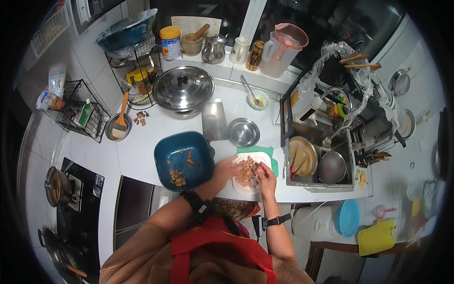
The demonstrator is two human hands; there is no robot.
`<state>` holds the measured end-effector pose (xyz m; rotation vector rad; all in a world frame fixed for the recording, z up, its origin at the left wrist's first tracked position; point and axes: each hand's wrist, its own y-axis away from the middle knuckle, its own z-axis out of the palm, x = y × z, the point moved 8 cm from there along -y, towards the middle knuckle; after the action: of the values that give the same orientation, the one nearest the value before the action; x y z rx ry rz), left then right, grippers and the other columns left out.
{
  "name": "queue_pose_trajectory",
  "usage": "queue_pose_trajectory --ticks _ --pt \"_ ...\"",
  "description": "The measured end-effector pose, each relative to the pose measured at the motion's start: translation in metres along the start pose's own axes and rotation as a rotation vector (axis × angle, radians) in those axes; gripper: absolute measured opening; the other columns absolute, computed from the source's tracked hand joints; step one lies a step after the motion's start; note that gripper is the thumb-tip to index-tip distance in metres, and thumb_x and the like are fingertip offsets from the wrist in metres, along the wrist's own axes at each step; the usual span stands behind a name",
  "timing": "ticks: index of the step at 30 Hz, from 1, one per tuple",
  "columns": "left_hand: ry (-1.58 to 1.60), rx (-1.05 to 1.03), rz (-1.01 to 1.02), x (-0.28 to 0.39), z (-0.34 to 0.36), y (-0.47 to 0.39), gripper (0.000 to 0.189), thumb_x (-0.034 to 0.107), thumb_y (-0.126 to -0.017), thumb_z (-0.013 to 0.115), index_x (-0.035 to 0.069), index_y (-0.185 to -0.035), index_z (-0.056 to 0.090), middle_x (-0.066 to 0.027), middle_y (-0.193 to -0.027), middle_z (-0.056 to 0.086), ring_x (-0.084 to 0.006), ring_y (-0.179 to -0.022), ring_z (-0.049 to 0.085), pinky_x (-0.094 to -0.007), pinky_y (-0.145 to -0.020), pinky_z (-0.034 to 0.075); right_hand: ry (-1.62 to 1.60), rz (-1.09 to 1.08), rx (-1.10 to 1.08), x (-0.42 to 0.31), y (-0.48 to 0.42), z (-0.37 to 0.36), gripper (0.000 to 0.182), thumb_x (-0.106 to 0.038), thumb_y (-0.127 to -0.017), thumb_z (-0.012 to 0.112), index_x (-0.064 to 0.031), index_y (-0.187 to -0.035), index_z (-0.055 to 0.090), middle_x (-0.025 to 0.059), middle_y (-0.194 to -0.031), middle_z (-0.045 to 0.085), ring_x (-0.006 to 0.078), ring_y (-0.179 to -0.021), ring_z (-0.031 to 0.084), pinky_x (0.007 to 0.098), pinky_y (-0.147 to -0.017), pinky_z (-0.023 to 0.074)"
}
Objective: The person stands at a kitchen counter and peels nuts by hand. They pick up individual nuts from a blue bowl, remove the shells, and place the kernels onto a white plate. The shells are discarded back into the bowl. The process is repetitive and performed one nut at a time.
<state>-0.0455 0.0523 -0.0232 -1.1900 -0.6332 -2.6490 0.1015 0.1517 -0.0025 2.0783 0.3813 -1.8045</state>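
Observation:
My left hand (227,169) reaches over the left side of a white tray (244,191) that holds small pinkish-brown pieces of food (247,174). At the tray's right side, my right hand (266,177) has its thumb and fingertips together at the pieces; whether a piece is between them is too small to tell. A green cloth (273,163) lies partly under the tray. To the left stands a dark blue plastic basin (193,149) with browned pieces (177,177) on its bottom. Behind the tray are an empty steel bowl (244,132) and a cleaver's blade (214,121).
A lidded steel pot (183,88) and a small bowl with a spoon (259,99) stand farther back. On the right is a sink (319,185) under a dish rack. A pan with a brush (120,122) and a black stove (81,213) are on the left.

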Motion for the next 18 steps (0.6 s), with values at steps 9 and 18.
queue_pose_trajectory --ticks 9,18 --pt "-0.162 -0.380 -0.177 -0.017 0.025 0.020 0.086 -0.001 -0.073 0.065 0.001 -0.139 0.011 -0.0155 -0.095 0.062 -0.0171 -0.082 0.061 -0.0254 -0.071 0.049 0.305 -0.183 -0.387 -0.059 0.050 0.021 0.016 0.001 -0.071 0.068 -0.0025 -0.086 0.065 0.0040 -0.084 0.062 0.0106 -0.072 0.055 0.0223 -0.062 0.0432" --pt "-0.420 -0.299 -0.224 0.024 0.000 0.056 0.075 0.009 -0.078 0.062 0.003 -0.139 0.019 -0.0136 -0.100 0.061 -0.0182 -0.084 0.061 -0.0271 -0.073 0.049 0.081 0.637 -0.359 0.126 0.113 -0.057 0.019 0.003 -0.076 0.064 0.0027 -0.094 0.061 0.0097 -0.083 0.063 0.0143 -0.072 0.061 0.0235 -0.063 0.0524"
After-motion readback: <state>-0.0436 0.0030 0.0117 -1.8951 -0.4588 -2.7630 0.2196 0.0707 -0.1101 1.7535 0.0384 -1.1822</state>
